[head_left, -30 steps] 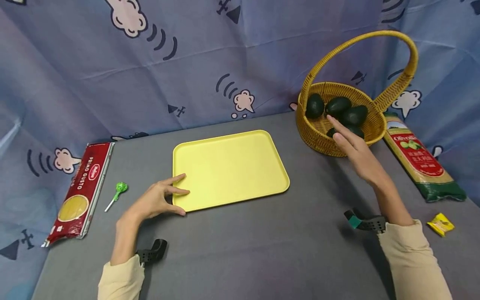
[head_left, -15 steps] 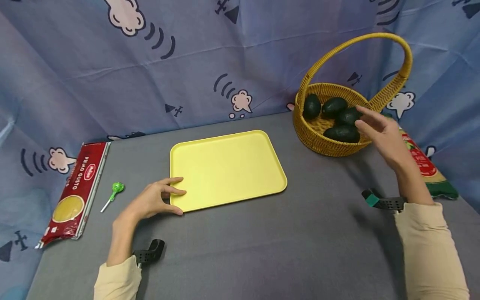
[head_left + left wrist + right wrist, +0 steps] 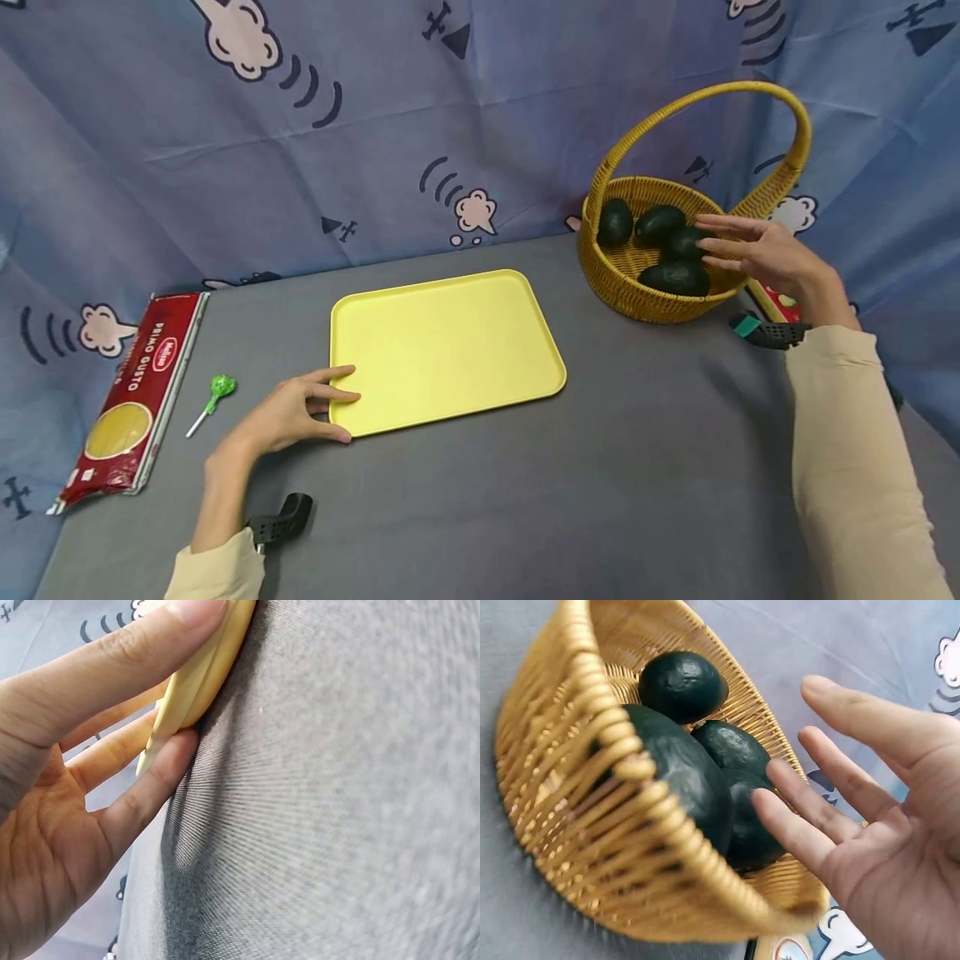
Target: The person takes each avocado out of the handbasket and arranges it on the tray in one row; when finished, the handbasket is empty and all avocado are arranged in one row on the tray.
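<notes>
A yellow rectangular tray [image 3: 450,350] lies flat on the grey table. My left hand [image 3: 279,418] holds its near left corner, the thumb at the front rim and other fingers over the left side. In the left wrist view, the thumb and a fingertip touch the tray's rim [image 3: 196,682]. At the back right stands a yellow wicker basket [image 3: 617,282] with a tall handle, holding several dark green avocados [image 3: 673,278]. My right hand [image 3: 780,254] is over the basket's right side, fingers spread and nothing in them. In the right wrist view, its fingertips overlap the avocados [image 3: 676,686].
A red pasta packet [image 3: 135,408] and a green lollipop [image 3: 217,392] lie at the left. Behind the right forearm, an Olivoilà packet [image 3: 776,302] is mostly hidden. The basket's handle [image 3: 798,125] arches high, and a patterned cloth [image 3: 375,100] hangs behind the table.
My right hand has drawn back from over the basket's front to its right side, turning so its fingers point left over the avocados. My left hand has stayed at the tray's corner.
</notes>
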`<state>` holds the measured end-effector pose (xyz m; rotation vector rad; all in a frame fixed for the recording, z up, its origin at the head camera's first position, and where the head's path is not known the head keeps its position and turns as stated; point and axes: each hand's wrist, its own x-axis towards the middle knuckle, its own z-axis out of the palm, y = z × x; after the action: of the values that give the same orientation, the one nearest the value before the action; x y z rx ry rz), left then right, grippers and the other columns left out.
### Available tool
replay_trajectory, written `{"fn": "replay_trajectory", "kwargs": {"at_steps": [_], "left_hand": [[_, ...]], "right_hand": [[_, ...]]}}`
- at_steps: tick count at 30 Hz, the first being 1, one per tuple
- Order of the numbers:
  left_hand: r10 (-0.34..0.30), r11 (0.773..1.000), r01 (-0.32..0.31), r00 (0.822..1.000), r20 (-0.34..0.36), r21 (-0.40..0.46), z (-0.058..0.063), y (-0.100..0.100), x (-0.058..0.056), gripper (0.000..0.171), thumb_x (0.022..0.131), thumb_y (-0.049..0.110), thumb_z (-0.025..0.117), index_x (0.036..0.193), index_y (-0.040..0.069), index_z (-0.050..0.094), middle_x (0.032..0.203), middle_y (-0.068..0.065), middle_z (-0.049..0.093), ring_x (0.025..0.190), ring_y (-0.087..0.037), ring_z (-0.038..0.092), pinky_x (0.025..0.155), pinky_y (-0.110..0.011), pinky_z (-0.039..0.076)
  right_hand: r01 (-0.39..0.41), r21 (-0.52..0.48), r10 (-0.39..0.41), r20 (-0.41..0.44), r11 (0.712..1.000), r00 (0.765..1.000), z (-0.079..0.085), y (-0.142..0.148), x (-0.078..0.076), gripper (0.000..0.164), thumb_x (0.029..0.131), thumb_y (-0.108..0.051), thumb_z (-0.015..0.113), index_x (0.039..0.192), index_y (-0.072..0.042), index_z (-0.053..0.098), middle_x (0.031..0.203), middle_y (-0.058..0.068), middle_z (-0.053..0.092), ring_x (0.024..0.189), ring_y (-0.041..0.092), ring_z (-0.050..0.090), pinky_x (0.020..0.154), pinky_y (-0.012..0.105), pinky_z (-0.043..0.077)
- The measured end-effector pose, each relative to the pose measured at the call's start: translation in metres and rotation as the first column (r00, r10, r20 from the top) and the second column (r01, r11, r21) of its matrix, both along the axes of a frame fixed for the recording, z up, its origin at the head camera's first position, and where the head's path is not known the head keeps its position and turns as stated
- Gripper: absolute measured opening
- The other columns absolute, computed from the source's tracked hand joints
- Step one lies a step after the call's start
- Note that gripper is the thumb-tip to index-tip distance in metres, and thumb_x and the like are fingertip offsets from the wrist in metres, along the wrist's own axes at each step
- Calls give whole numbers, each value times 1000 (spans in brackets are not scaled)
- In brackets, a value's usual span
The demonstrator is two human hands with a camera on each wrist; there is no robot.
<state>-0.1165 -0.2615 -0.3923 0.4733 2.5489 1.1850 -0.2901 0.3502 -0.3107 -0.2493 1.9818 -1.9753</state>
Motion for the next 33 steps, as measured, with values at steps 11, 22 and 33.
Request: {"fn": "replay_trajectory", "kwargs": {"at_steps": [11,22,33], "left_hand": [[30,996,-36,997,75,83,-10,2,12,53,69,18,85,115,-1,69,147,-20,38,119,-36,54,89,-30,53],[42,997,-46,997,64,61,-4,-1,4,52,69,22,85,116,3,70,148,-16,39,130,-38,43,92,-28,51],[38,994,-43,998,49,102,-5,-3,3,50,70,20,84,115,2,70,147,-17,40,128,-38,44,93,-29,50]], "right_hand": [[-52,83,48,51,995,998,-30,-21,-46,47,97,7,48,127,-26,61,115,-14,62,101,6,64,85,26,55],[48,192,-58,45,980,997,-24,-59,-80,66,97,-5,54,153,-7,20,159,9,17,97,-4,59,85,22,53],[30,416,-47,31,909,998,-23,-86,-94,59,100,-7,50,153,-12,24,157,16,19,94,-6,58,102,35,45]]}}
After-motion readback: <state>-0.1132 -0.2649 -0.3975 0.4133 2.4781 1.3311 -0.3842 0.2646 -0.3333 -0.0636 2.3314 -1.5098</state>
